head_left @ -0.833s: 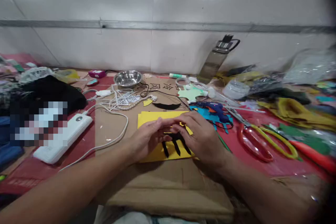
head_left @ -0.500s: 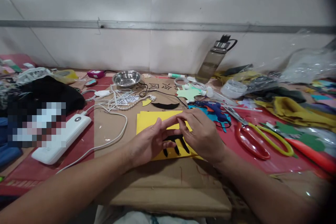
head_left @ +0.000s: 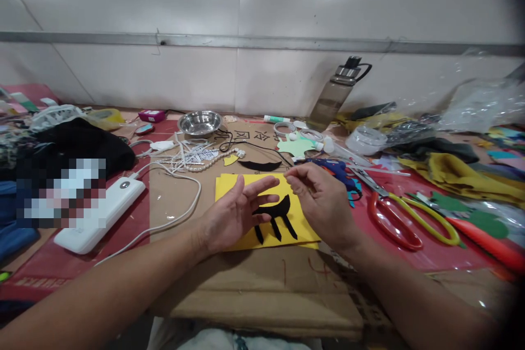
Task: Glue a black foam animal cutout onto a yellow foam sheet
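My left hand (head_left: 232, 213) is open, palm turned up and fingers apart, above the left part of a yellow sheet (head_left: 308, 224). Over the sheet's right side, my right hand (head_left: 324, 202) has its thumb and forefinger pinched together; whatever is between them is too small to make out. Its fingertips are close to the left fingertips, with a small gap. On the yellow sheet lies a black curved cutout with several prongs (head_left: 275, 209), partly behind my left fingers. A black crescent-shaped piece (head_left: 260, 165) rests just beyond the sheet, beside a small yellow scrap (head_left: 230, 159).
Scissors with red and yellow handles (head_left: 396, 216) lie at right, near a blue glue gun (head_left: 344, 172). A white power bank (head_left: 100, 216) with a cable is at left. Farther back stand a metal bowl (head_left: 199, 122) and a bottle (head_left: 334, 93). Cardboard (head_left: 254, 284) lies underneath.
My hands have moved apart: the right fingertips have come off the left fingers. My left fingers have spread, and more of the black pronged cutout shows.
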Tool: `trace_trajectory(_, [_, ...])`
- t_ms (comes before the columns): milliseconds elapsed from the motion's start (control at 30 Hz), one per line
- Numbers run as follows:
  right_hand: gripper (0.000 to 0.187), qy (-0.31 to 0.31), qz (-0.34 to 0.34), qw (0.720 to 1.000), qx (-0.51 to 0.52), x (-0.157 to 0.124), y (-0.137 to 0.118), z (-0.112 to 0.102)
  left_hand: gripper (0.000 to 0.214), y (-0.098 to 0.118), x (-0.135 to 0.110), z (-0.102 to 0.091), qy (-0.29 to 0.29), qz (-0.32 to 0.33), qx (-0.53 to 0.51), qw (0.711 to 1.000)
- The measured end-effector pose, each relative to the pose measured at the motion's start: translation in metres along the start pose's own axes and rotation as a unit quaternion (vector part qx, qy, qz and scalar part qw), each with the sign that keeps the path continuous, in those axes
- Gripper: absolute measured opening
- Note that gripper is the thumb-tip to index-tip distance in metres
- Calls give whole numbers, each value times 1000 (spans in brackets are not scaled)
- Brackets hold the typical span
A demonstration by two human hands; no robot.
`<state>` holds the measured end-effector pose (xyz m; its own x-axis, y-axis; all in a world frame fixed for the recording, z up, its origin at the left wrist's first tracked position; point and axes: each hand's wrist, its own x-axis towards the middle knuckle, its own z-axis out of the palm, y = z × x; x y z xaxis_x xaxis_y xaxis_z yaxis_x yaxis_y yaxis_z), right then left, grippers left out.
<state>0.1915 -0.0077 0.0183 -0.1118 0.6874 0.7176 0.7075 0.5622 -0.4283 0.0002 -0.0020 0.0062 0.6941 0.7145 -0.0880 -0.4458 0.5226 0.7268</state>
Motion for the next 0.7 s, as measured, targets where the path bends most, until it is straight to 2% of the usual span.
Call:
trace_trajectory(133, [8,3,-84,996,-20,-3,-3,4,64,0,1,-1,-11,-6,-14,1000])
trace_trajectory(233, [8,-2,-107,993,-48,-4,0,7,68,-1,2,-1,-37,-16,-15,999])
trace_trajectory(367, [11,-1,-63,997,-50,-2,3,7,69,-3,2,-3,-35,-12,3,999])
trace_trajectory(500, [7,2,-5,1000,27,-1,-8,2,63,-5,2,-1,-15,3,33,999])
trace_trajectory(567, [2,-24,-9,997,66,-2,-19,0,58,-7,2,2,-15,17,52,998])
trace_trajectory(700, [9,-57,-56,994,78,-6,-36,-1,57,-15,3,6,-17,62,100,993])
